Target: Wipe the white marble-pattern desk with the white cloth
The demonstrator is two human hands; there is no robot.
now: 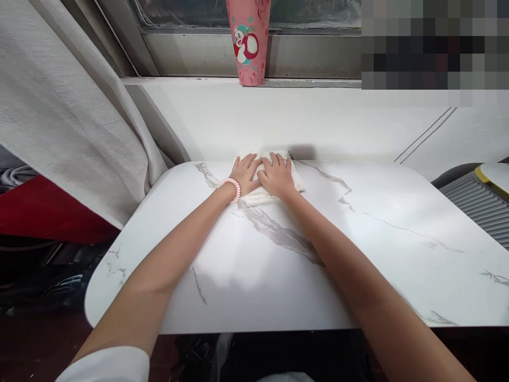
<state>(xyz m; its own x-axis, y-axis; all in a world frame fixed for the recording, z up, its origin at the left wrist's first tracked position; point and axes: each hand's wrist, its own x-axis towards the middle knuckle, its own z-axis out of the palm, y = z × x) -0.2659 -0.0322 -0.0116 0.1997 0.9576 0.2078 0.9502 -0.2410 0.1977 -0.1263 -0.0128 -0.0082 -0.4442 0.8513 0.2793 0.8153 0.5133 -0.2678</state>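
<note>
A white cloth (260, 198) lies flat at the far edge of the white marbled table (246, 286), close to the wall. My left hand (245, 174) presses on its left part with fingers spread; a pink coiled band (234, 188) circles that wrist. On the cloth's right part rests my right hand (277, 176), palm down and fingers apart. The two hands are side by side, their thumbs almost meeting. Most of the cloth's middle is hidden under them.
A pink patterned cup (251, 48) stands on the window ledge (178, 82) behind the table. To the left hangs a pale curtain (79, 101), with a red cloth (51, 209) below it. A grey ribbed object (477, 201) is beyond the table's right edge.
</note>
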